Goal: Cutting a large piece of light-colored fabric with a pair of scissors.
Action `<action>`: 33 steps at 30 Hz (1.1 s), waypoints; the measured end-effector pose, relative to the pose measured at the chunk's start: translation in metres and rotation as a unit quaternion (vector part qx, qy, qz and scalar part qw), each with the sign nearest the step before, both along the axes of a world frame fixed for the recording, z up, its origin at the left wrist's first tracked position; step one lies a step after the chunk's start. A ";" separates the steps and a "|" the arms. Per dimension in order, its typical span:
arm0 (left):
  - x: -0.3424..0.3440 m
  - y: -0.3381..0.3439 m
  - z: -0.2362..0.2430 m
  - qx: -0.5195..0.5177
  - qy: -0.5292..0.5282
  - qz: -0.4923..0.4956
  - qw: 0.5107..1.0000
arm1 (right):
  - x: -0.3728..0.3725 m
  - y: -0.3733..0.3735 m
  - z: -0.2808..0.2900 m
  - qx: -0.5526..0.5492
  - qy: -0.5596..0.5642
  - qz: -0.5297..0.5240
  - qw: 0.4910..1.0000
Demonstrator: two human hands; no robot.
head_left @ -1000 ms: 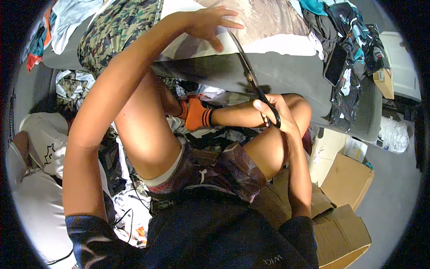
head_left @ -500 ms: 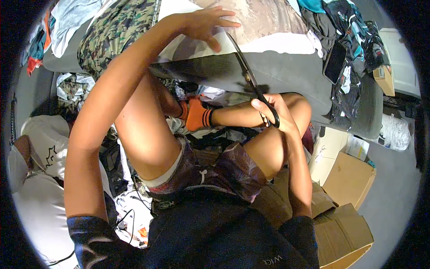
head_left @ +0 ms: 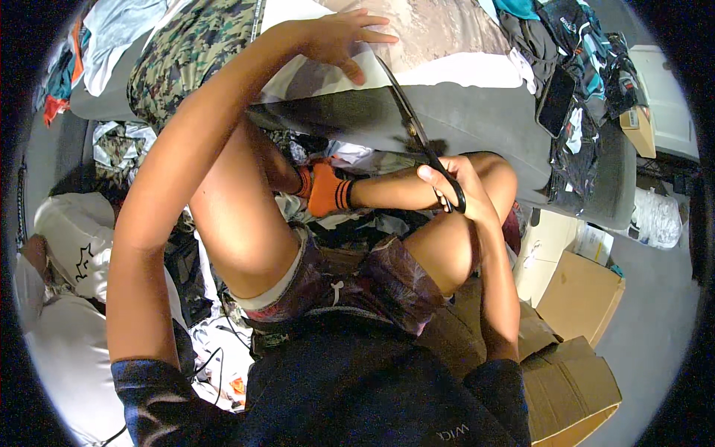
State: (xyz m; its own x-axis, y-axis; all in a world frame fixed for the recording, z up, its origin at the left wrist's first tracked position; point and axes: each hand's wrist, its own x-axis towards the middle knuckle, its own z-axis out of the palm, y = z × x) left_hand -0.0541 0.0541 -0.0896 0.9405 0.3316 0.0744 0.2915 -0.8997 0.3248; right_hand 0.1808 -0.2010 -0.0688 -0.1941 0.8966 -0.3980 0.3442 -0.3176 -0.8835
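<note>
My right hand [head_left: 460, 186], near my bent right knee, is wrapped round the handles of a large pair of dark scissors [head_left: 412, 123]. The long blades point up and to the left, and their tips meet the white border of a tan patterned fabric [head_left: 447, 33] on the grey padded surface. My left hand [head_left: 342, 42] lies palm down at that fabric, fingers spread apart and holding nothing, just left of the scissor tips. A white piece of the fabric [head_left: 313, 78] hangs over the edge below my left wrist.
Camouflage cloth [head_left: 197, 56] lies at the left of the grey padded surface [head_left: 491, 119]. On its right are dark and teal garments [head_left: 588, 45] and a black phone [head_left: 556, 102]. Cardboard boxes [head_left: 577, 298] stand at my right; white stuffed bags [head_left: 78, 246] are at my left.
</note>
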 end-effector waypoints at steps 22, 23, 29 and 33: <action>-0.004 0.008 -0.009 -0.032 -0.074 0.012 0.997 | 0.010 -0.010 0.001 -0.027 0.019 0.043 0.999; -0.004 0.007 -0.006 -0.031 -0.075 0.012 0.997 | 0.010 -0.010 -0.001 -0.026 0.018 0.042 0.999; -0.002 0.004 0.001 -0.057 -0.100 -0.004 0.993 | 0.010 0.000 -0.005 -0.020 0.039 0.035 0.998; -0.007 0.009 -0.004 -0.055 -0.074 0.008 0.996 | 0.003 0.012 -0.005 -0.019 0.033 0.046 0.998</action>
State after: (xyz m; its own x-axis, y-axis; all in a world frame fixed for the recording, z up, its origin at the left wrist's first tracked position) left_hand -0.0614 0.0634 -0.0933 0.9168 0.3593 0.1742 0.2463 -0.8522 0.4617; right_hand 0.1842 -0.1890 -0.0739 -0.3013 0.8582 -0.4155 0.3139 -0.3221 -0.8931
